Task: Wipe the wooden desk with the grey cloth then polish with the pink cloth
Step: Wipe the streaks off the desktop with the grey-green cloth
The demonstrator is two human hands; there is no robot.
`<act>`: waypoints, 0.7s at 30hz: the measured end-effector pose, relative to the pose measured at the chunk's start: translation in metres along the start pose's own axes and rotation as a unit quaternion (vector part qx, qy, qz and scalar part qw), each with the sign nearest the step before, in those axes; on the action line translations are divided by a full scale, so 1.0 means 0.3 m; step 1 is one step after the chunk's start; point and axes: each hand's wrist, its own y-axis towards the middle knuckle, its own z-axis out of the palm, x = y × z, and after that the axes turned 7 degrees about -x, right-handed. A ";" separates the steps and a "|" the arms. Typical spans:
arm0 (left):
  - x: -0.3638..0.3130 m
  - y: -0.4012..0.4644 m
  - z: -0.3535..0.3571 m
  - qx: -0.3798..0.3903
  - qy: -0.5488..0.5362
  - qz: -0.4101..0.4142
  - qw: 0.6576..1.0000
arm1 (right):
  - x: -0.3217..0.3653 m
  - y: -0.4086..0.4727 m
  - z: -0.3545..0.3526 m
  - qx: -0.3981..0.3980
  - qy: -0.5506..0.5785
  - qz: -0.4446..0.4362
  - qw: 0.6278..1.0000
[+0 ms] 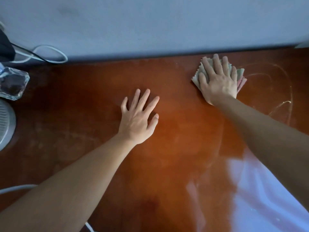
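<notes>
The grey cloth point(199, 73) is pressed flat under the right hand point(217, 81), fingers spread, near the wall point(150, 22); even pressure is wanted; the left hand point(138, 118) is splayed, empty.

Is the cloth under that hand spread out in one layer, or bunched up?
Bunched or folded. Under the flat right hand, grey cloth shows stacked zigzag edges, with pink cloth peeking out beneath at the right.
</notes>
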 end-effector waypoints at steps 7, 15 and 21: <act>0.011 0.002 0.031 -0.026 -0.004 0.004 1.000 | 0.370 -0.041 0.057 -0.002 0.004 -0.133 0.991; 0.014 -0.001 0.026 -0.026 -0.017 -0.011 0.999 | 0.277 0.034 0.044 0.013 -0.010 -0.164 0.986; 0.001 0.005 0.024 -0.018 -0.033 -0.015 0.999 | 0.089 0.079 -0.009 0.024 -0.037 -0.105 0.994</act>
